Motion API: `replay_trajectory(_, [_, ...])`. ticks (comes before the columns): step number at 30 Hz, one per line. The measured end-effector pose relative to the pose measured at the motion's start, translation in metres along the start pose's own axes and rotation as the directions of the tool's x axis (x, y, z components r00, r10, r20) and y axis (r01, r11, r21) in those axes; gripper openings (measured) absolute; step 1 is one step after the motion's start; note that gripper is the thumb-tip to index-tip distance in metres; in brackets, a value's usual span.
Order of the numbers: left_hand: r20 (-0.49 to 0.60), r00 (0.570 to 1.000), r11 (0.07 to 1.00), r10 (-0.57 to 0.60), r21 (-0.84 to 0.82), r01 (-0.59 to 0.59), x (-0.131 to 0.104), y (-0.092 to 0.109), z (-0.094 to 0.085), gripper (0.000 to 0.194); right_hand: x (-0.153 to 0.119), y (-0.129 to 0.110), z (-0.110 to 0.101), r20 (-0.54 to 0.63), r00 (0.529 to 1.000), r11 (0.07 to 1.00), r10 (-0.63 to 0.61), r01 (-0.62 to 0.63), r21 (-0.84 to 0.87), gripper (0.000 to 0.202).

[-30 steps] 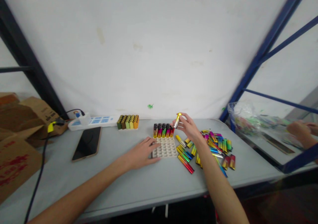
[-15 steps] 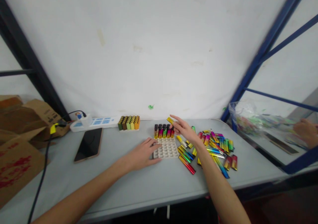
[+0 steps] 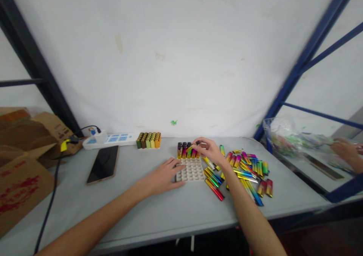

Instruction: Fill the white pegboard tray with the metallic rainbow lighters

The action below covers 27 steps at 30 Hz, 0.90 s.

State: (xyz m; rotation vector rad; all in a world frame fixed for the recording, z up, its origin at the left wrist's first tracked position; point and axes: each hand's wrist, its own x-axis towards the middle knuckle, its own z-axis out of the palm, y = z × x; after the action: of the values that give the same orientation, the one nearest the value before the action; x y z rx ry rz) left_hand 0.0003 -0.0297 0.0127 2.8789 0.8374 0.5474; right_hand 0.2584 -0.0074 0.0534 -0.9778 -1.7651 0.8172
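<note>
A white tray (image 3: 193,171) with rows of round holes lies in front of me. Several black-topped lighters (image 3: 184,151) with shiny, multicoloured bodies stand upright in its far rows. My left hand (image 3: 163,176) rests at the tray's left edge, fingers spread and touching it. Above the standing lighters, my right hand (image 3: 209,150) is closed on a tilted gold lighter (image 3: 190,148), its dark end near the fingertips. Right of the tray, beneath and around my right forearm, lies a loose pile of shiny metallic lighters (image 3: 236,160) in gold, red, blue, green and pink.
Farther left stands a filled block of green, brown and yellow lighters (image 3: 149,140). A phone (image 3: 103,164), power strip (image 3: 113,139), black cable (image 3: 52,195) and cardboard box (image 3: 22,184) are on the left. Beyond the blue frame (image 3: 283,86) are a plastic bag (image 3: 283,135) and another person's hand (image 3: 347,152).
My right hand has turned and drawn the gold lighter's tip down and left, closer to the standing lighters. My left hand stays on the tray. The view has shifted slightly.
</note>
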Motion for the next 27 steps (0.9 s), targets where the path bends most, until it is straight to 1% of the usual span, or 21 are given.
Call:
replay_trajectory(2, [0.003, 1.000, 1.000, 0.001, -0.003, -0.001, 0.000, 0.000, 0.000, 0.046, -0.001, 0.001, 0.002, 0.004, 0.999, 0.998, -0.039, 0.039, -0.044, 0.033])
replay_trajectory(4, [0.009, 1.000, 1.000, 0.001, 0.000, -0.001, 0.000, 0.000, -0.001, 0.045, -0.001, 0.002, 0.004, 0.007, 0.995, 0.987, -0.098, 0.099, -0.124, 0.032])
replay_trajectory(7, [0.032, 0.999, 1.000, -0.002, 0.019, 0.001, 0.001, 0.001, -0.002, 0.046, 0.000, 0.003, 0.007, 0.041, 0.983, 0.954, -0.176, 0.181, -0.239, 0.029])
replay_trajectory(10, [0.049, 0.999, 0.999, -0.005, 0.033, 0.004, 0.001, 0.001, -0.002, 0.048, 0.001, 0.004, 0.010, 0.058, 0.973, 0.923, -0.223, 0.230, -0.308, 0.027])
replay_trajectory(12, [0.050, 0.999, 0.999, -0.002, 0.034, 0.000, 0.001, 0.000, -0.001, 0.049, 0.002, 0.007, 0.013, 0.033, 0.971, 0.914, -0.235, 0.232, -0.334, 0.028])
replay_trajectory(15, [0.035, 0.999, 1.000, 0.006, 0.025, -0.007, 0.000, -0.001, 0.002, 0.048, 0.004, 0.015, 0.022, -0.066, 0.972, 0.919, -0.225, 0.190, -0.344, 0.033])
replay_trajectory(17, [0.021, 1.000, 1.000, 0.009, 0.013, -0.009, 0.000, -0.002, 0.004, 0.047, 0.005, 0.022, 0.030, -0.100, 0.968, 0.916, -0.231, 0.182, -0.357, 0.033])
replay_trajectory(19, [0.010, 1.000, 1.000, 0.003, 0.003, -0.003, -0.001, -0.002, 0.006, 0.046, 0.007, 0.028, 0.038, -0.068, 0.961, 0.890, -0.270, 0.221, -0.399, 0.027])
replay_trajectory(22, [-0.009, 1.000, 1.000, -0.014, -0.024, 0.014, -0.001, -0.002, 0.007, 0.045, 0.007, 0.031, 0.048, 0.028, 0.940, 0.817, -0.341, 0.311, -0.485, 0.017])
replay_trajectory(24, [-0.012, 1.000, 0.999, -0.020, -0.047, 0.019, -0.001, -0.001, 0.007, 0.043, 0.007, 0.029, 0.052, 0.067, 0.928, 0.781, -0.368, 0.347, -0.518, 0.016])
replay_trajectory(27, [-0.005, 1.000, 0.999, -0.025, -0.046, 0.024, 0.000, -0.001, 0.006, 0.040, 0.007, 0.025, 0.052, 0.082, 0.920, 0.763, -0.384, 0.366, -0.533, 0.018])
